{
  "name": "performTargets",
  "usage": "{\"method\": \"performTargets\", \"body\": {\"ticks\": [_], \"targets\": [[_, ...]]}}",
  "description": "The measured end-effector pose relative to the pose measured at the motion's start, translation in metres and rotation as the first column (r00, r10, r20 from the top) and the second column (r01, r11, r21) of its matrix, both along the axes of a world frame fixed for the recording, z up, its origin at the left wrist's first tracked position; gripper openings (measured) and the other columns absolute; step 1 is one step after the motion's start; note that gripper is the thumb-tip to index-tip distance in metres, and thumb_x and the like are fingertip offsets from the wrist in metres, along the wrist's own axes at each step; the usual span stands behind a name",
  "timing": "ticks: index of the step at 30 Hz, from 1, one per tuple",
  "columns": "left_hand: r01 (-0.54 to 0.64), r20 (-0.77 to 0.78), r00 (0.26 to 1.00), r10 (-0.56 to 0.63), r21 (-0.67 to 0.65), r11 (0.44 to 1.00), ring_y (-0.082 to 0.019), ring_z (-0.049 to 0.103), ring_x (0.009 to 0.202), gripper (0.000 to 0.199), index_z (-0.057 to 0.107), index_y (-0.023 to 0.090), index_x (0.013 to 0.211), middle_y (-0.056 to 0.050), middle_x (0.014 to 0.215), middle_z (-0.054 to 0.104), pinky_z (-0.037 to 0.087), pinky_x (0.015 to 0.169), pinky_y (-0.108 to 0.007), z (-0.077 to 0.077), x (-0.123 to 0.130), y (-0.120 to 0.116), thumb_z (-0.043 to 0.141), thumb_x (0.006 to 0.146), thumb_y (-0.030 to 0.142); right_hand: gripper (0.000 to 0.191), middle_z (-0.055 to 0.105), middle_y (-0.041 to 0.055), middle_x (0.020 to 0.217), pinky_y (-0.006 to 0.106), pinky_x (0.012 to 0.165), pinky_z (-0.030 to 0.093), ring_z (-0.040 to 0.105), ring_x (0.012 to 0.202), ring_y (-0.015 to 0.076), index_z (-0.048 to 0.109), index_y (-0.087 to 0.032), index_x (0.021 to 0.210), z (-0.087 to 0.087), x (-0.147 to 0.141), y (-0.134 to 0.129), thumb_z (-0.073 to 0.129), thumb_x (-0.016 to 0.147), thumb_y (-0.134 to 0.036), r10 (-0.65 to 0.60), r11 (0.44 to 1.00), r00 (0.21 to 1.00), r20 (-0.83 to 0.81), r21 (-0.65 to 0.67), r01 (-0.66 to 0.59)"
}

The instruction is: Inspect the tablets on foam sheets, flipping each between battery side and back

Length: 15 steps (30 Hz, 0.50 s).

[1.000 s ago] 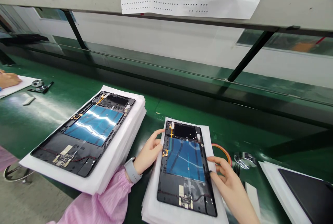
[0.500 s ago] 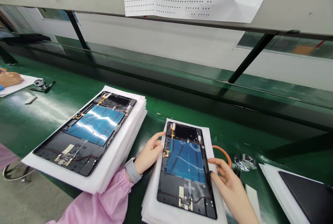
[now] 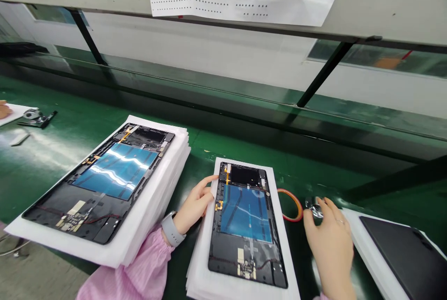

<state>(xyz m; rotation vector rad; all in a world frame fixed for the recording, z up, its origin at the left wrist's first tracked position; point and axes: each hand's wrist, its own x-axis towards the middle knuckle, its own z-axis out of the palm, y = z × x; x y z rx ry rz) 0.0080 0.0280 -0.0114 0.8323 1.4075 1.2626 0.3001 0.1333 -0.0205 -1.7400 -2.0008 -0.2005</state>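
A strip of green workbench (image 3: 314, 174) runs open behind the left foam stack (image 3: 153, 207) and the middle foam stack (image 3: 282, 244). The left hand (image 3: 193, 204) fills the narrow gap between them. To the right, an orange cable loop (image 3: 289, 204) and a chrome disc (image 3: 313, 207) crowd the right hand (image 3: 330, 244), a dark tablet (image 3: 401, 258) just beside it.

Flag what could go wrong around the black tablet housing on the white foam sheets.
Bare left hand sits beside the orange flex strip of the black tablet housing: fingers could snag it or leave oils. Pink sleeve lies close to the white foam stack under the other housing, so could nudge it. Right hand on the round chrome object might drag the orange-red cord loop.
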Motion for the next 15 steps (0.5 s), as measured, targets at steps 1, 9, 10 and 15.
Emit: {"method": "performTargets", "body": {"ticks": [1,9,10,15], "targets": [[0.001,-0.001,1.0,-0.001,-0.005,1.0,-0.007,0.032,0.042,0.064,0.046,0.014,0.136,0.007,0.063,0.049,0.028,0.039,-0.02,0.001,0.0,0.0,0.05,0.073,0.028,0.053,0.057,0.0263,0.131,0.057,0.083,0.049,0.053,0.117,0.0448,0.062,-0.004,0.12,0.0,0.0,-0.001,0.034,0.09,-0.037,0.0,1.0,1.0,0.024,0.003,0.0],[0.006,0.023,1.0,-0.007,0.02,1.0,-0.006,0.031,0.042,0.062,0.047,0.015,0.135,0.007,0.065,0.052,0.029,0.039,-0.019,-0.002,-0.001,0.0,0.051,0.074,0.026,0.045,0.059,0.0267,0.129,0.056,0.094,0.041,0.05,0.124,0.0407,0.063,-0.005,0.117,0.005,0.004,-0.007,0.03,0.093,-0.025,0.081,0.995,0.978,0.193,0.035,-0.089],[0.006,0.024,1.0,-0.006,0.019,1.0,-0.006,0.031,0.042,0.062,0.047,0.015,0.134,0.007,0.064,0.051,0.029,0.039,-0.019,-0.003,-0.001,0.001,0.051,0.073,0.025,0.046,0.06,0.0268,0.127,0.057,0.093,0.042,0.053,0.121,0.0411,0.063,-0.005,0.116,0.004,0.004,-0.005,0.03,0.093,-0.026,0.084,0.995,0.979,0.185,0.041,-0.093],[0.008,0.03,1.0,-0.008,0.015,1.0,-0.005,0.032,0.04,0.062,0.048,0.016,0.132,0.009,0.062,0.049,0.028,0.038,-0.019,-0.004,-0.002,0.002,0.05,0.071,0.026,0.058,0.054,0.0298,0.133,0.058,0.092,0.046,0.054,0.119,0.0438,0.059,-0.001,0.124,0.003,0.017,0.005,0.028,0.093,-0.04,0.135,0.989,0.986,0.097,0.053,-0.14]]}}
